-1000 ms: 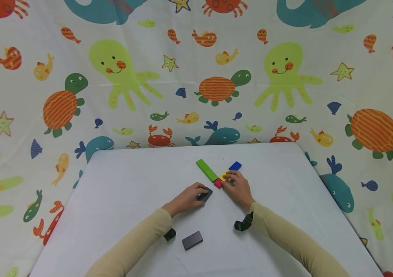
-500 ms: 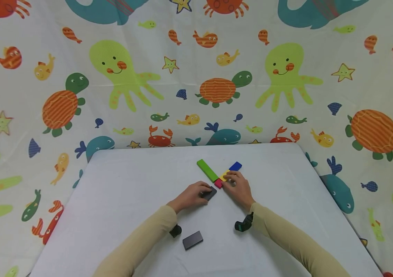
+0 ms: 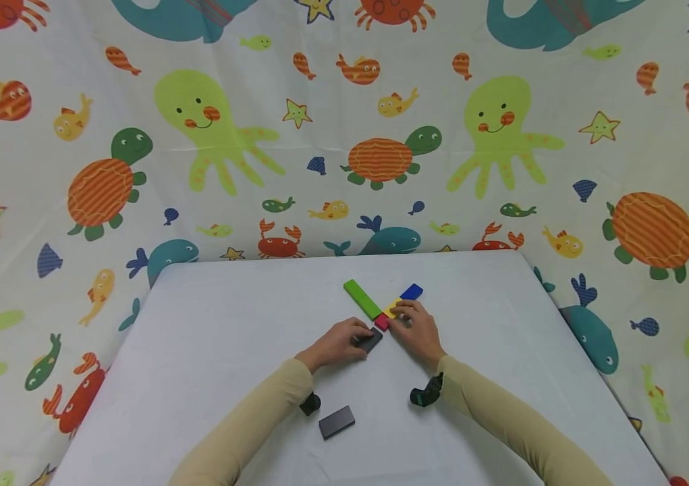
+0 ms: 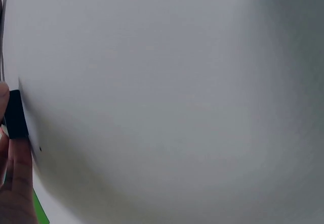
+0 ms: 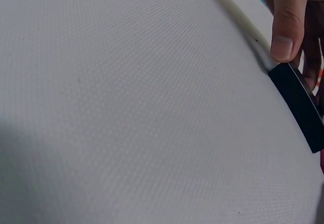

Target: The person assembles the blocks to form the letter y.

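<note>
In the head view, my left hand grips a small dark grey block between thumb and fingers, close below the red block. The left wrist view catches the same dark block at its left edge, with fingers around it. My right hand has its thumb and fingertips at the yellow block, which they partly hide. A long green block slants down to the red one. The blue block lies beyond the yellow, completing a V shape.
A second dark grey block lies nearer the front of the white table. Behind and beside the table hangs a cloth printed with sea animals. Both sleeved wrists carry small black cameras.
My left hand has moved right and slightly forward, bringing the dark grey block closer to the red one. The right hand stays at the yellow block. The coloured blocks have kept their places.
</note>
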`<state>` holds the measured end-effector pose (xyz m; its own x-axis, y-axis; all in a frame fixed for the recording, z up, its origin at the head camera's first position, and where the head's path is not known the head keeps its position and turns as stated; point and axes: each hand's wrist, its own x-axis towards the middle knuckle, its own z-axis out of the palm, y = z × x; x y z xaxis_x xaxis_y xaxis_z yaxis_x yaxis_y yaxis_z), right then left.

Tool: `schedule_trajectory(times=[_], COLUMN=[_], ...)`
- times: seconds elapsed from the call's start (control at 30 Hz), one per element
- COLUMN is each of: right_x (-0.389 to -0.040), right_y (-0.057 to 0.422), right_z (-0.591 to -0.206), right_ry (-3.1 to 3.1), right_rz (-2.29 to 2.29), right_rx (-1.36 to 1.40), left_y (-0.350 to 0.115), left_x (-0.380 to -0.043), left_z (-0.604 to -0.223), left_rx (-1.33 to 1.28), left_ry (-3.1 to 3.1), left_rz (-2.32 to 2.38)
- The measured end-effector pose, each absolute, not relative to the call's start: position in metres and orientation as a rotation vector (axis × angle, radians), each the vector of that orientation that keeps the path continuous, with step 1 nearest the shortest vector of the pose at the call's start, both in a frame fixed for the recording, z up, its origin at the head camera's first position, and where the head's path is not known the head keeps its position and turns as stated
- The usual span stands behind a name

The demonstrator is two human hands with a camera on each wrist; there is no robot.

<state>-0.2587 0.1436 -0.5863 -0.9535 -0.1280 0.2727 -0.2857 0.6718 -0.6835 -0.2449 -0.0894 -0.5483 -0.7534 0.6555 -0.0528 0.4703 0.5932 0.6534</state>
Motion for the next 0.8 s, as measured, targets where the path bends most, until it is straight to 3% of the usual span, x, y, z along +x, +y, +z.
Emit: schedule_trajectory(times=[0.8], right_x=[-0.2576], right_y=[0.1423], right_z=[-0.5884], right_ry=[-2.650], right_rz=[1.127], right_rx=[0.348], left_y=[-0.0897], left_x=[-0.2406], left_z=[-0.5499], left_rx=[0.982], left_ry=[2.602], left_rz=[0.902])
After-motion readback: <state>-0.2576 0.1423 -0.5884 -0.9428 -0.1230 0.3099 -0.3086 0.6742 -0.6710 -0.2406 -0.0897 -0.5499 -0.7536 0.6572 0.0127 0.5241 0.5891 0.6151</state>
